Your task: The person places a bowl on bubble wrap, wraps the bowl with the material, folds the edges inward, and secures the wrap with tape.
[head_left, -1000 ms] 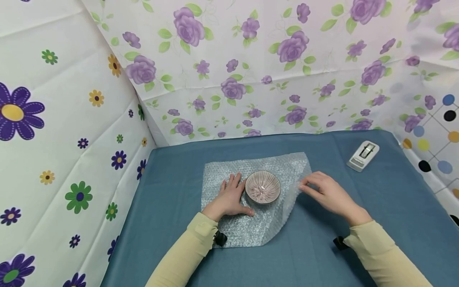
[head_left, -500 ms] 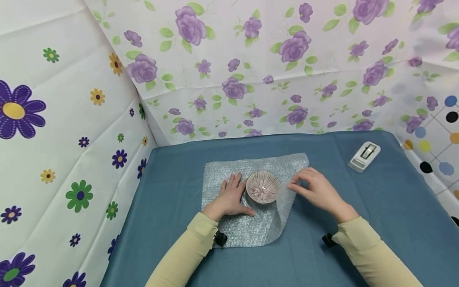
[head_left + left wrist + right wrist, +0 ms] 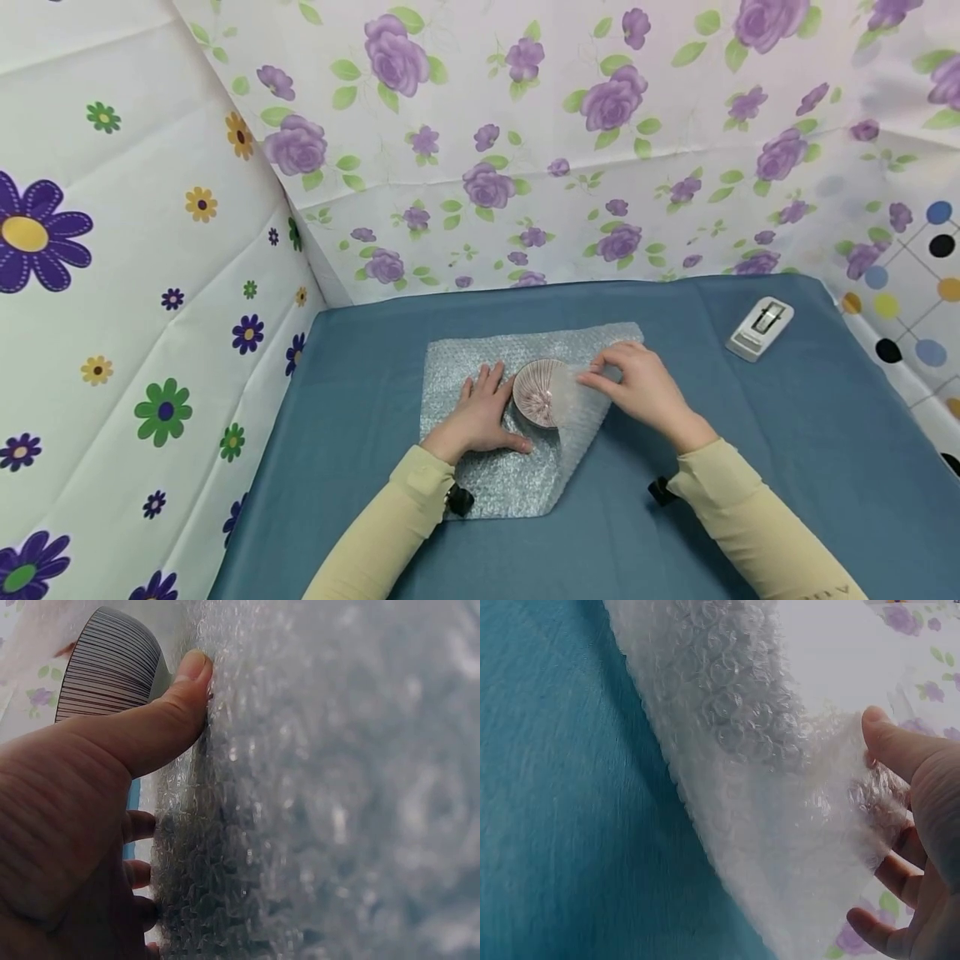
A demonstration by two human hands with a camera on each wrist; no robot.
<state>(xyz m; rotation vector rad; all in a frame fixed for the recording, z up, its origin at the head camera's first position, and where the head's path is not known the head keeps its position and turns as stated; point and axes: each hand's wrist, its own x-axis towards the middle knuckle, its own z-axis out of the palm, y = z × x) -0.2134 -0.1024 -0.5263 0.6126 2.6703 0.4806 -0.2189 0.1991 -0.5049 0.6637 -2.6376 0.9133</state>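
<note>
A small bowl (image 3: pixel 534 392) with thin dark stripes stands on a sheet of bubble wrap (image 3: pixel 510 483). My left hand (image 3: pixel 480 421) lies with fingers spread flat on the wrap, just left of the bowl. In the left wrist view, the thumb (image 3: pixel 161 724) presses on the wrap and the striped bowl (image 3: pixel 112 667) rises behind it. With thumb and fingertips, my right hand (image 3: pixel 637 383) pinches the right edge of the wrap. That lifted flap covers the bowl's right part. The right wrist view has the raised bubble wrap (image 3: pixel 735 697) between thumb and fingers.
A white and grey device (image 3: pixel 760 328) with a dark-framed window lies at the back right of the blue tablecloth (image 3: pixel 360 400). Flowered cloth (image 3: pixel 525 167) hangs behind the table, with more patterned cloth at both sides.
My right hand has moved left, drawing the wrap's right edge up and over the bowl's right part. The left hand and the bowl have stayed in place.
</note>
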